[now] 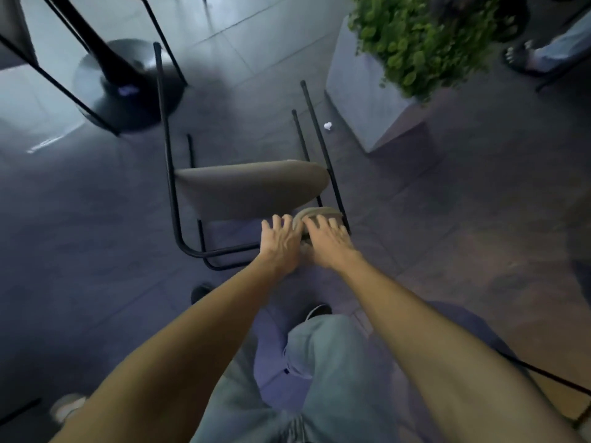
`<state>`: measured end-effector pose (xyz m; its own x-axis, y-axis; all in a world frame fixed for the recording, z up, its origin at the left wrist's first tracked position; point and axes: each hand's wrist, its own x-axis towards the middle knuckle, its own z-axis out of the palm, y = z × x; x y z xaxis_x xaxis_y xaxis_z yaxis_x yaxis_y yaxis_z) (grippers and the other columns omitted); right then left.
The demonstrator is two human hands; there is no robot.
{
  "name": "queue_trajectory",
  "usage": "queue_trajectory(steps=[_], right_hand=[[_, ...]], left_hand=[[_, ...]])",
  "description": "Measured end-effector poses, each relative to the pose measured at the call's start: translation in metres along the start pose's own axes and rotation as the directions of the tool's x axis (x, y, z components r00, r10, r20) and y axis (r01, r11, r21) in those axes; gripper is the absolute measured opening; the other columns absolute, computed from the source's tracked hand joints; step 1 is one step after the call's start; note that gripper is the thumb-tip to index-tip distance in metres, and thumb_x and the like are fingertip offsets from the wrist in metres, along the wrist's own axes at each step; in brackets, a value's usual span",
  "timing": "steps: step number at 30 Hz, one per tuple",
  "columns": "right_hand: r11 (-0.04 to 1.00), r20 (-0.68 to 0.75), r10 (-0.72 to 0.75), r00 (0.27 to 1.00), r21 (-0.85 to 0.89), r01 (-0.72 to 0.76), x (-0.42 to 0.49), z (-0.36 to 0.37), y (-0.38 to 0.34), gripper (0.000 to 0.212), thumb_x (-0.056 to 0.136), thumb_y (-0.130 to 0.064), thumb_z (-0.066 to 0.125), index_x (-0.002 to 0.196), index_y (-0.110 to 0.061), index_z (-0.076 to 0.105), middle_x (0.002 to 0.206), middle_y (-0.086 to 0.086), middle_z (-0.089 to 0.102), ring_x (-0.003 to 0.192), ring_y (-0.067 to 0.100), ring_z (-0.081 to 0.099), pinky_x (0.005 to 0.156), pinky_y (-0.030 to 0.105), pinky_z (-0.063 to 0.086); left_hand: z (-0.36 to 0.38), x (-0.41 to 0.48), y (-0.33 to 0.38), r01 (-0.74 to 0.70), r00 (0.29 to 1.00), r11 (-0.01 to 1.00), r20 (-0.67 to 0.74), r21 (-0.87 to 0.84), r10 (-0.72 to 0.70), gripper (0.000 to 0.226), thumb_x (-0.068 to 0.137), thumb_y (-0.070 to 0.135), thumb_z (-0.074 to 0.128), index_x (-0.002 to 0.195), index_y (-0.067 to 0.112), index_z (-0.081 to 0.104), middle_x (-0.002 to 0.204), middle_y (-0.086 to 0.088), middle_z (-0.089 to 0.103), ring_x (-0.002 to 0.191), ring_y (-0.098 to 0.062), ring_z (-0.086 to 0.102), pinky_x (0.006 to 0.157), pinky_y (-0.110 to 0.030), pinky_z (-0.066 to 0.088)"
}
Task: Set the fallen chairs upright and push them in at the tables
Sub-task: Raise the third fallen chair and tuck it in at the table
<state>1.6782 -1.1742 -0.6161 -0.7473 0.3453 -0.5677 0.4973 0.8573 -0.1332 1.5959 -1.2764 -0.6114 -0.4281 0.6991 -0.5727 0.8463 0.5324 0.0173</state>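
A fallen chair (249, 187) with a grey padded seat and thin black metal legs lies on its back on the dark tiled floor, legs pointing away from me. Its grey backrest (315, 215) is low, near my hands. My left hand (279, 244) and my right hand (329, 243) are side by side over the backrest, fingers spread and touching its top edge. Neither hand is closed around it. A table's round black pedestal base (128, 87) stands at the upper left.
A grey square planter (361, 100) with a green bush stands at the upper right. A crumpled white paper scrap (327, 125) lies on the floor beside it. Another chair's black legs (48, 71) are at the far left. A person's sandalled foot (519, 57) is top right.
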Motion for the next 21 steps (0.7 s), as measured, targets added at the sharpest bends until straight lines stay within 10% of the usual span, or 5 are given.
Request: queue_trajectory(steps=[10,21], right_hand=[[0.997,-0.04,0.07,0.997,-0.034,-0.071,0.043,0.093,0.02,0.107,0.085,-0.033,0.072,0.159,-0.024,-0.005,0.164,0.015,0.011,0.145,0.039,0.024,0.105,0.057,0.039],[0.981,-0.208,0.188,0.96,0.08,-0.175,0.059,0.126,0.026,0.067,0.1,-0.008,0.045,0.158,-0.007,0.009,0.164,0.016,0.015,0.149,0.041,0.015,0.105,0.06,0.04]], left_hand=[[0.098,0.053,0.03,-0.057,0.992,0.998,-0.111,0.042,0.061,0.082,0.101,0.039,0.044,0.157,0.005,-0.005,0.165,-0.012,-0.003,0.152,-0.034,-0.003,0.121,-0.052,0.011],[0.101,0.077,0.036,-0.025,0.961,0.991,-0.27,0.128,0.059,0.059,0.105,0.014,0.03,0.158,0.01,0.004,0.165,-0.014,0.002,0.141,-0.059,0.019,0.076,-0.055,0.057]])
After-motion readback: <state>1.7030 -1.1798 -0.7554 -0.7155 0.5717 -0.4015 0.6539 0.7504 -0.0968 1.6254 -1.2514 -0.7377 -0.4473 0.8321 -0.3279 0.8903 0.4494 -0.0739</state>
